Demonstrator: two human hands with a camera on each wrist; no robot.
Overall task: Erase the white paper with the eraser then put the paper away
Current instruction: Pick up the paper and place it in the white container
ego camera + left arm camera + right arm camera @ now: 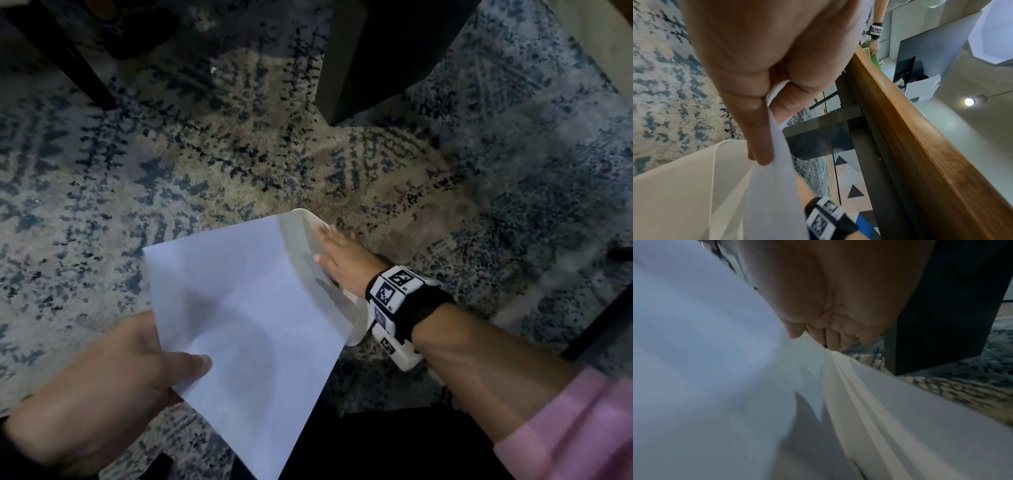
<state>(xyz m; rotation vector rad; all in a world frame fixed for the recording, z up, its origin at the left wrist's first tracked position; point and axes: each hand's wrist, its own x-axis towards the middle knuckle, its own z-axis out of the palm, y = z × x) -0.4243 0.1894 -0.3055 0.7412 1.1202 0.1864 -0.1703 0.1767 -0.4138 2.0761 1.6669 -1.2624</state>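
White paper (246,308) is held above a white bin (305,226) on the rug (137,164), pinched at its near corner by left hand (113,370); right hand (342,257) fingers spread flat on far edge; light, floppy sheet, best gripped at edges

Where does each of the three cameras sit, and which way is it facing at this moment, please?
Head: worn on the head, looking down at the rug; shows the left hand pinching the white paper, the right hand at the white bin, a pink sleeve.
Left wrist: along the left hand, past a wooden table edge; thumb and fingers pinch the paper.
Right wrist: along the right hand, fingers at the bin rim.
All three share paper and bin.
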